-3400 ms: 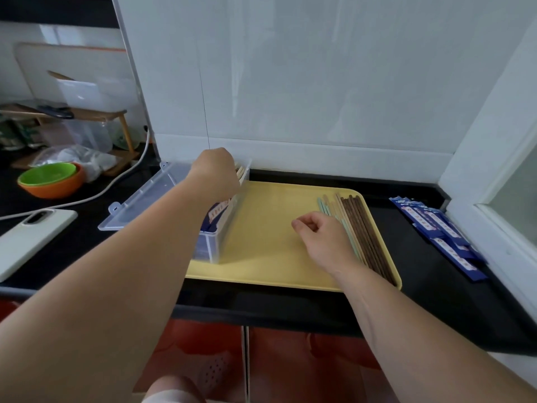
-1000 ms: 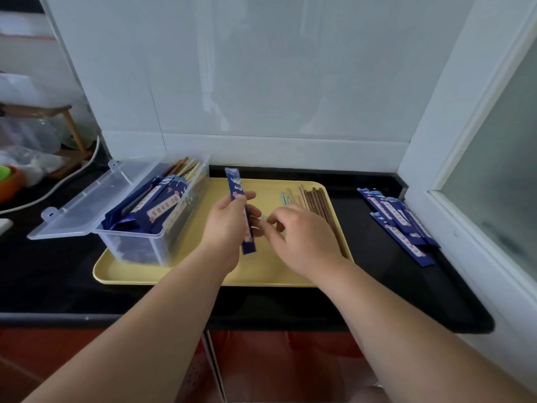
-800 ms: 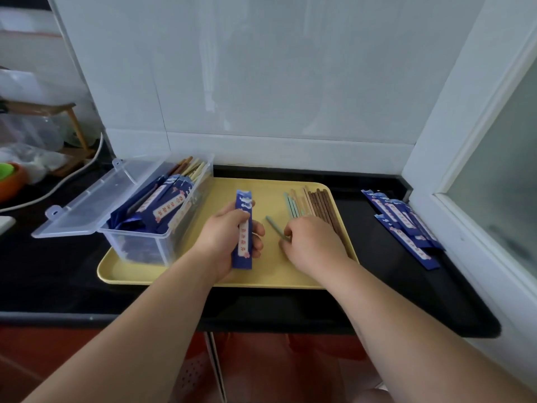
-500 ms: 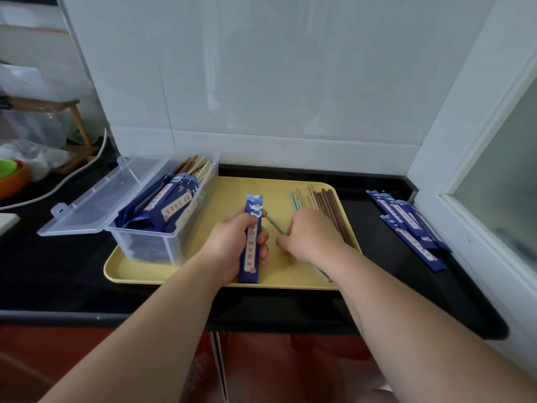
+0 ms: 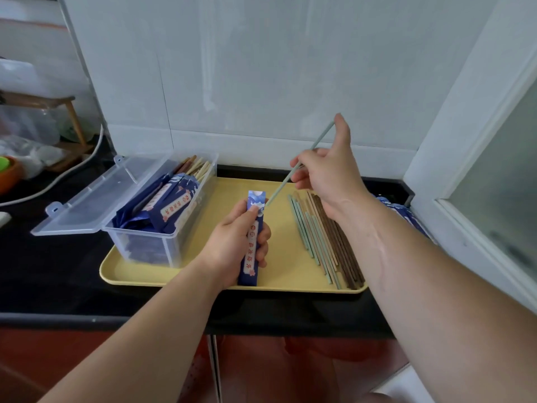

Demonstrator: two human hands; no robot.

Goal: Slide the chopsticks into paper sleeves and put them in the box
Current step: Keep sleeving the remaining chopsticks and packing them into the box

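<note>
While a good bundle of sleeved chopsticks already lies in the open clear plastic box on the yellow tray, the task looks roughly midway. The left hand grips one blue paper sleeve upright over the tray, thumb at its open top. The right hand pinches a pale green chopstick, tilted, with its tip just at the sleeve's mouth; whether a second one lies behind it I cannot tell. So this one is not yet slid in. A row of loose chopsticks, green and brown, waits on the tray's right side, and spare sleeves show beyond the right forearm.
</note>
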